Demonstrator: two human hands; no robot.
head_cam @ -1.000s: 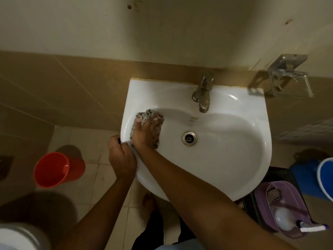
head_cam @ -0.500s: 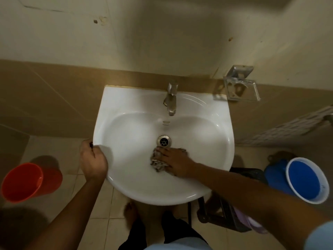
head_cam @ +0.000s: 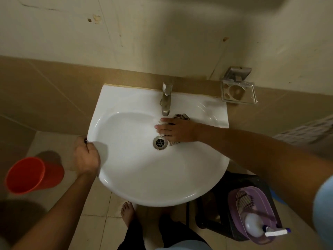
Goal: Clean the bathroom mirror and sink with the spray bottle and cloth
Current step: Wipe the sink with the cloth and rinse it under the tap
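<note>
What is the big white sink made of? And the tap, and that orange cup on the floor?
The white glossy basin looks like glazed ceramic: smooth, with bright highlights on its rim. The grey metal tap seems brushed steel or chrome, dull silvery sheen. The orange round cup is probably plastic: even colour, matte, thin wall.

One white sink (head_cam: 137, 177), one tap (head_cam: 166, 100), one drain (head_cam: 160, 142), one cloth (head_cam: 181, 117), two hands, one orange cup (head_cam: 32, 175), one soap dish (head_cam: 238, 92), one spray bottle (head_cam: 257, 225), one purple basket (head_cam: 234, 201), one bare foot (head_cam: 128, 212).

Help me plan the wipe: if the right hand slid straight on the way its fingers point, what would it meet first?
The right hand points left across the sink basin; likely only bare porcelain until the basin's left wall.
</note>
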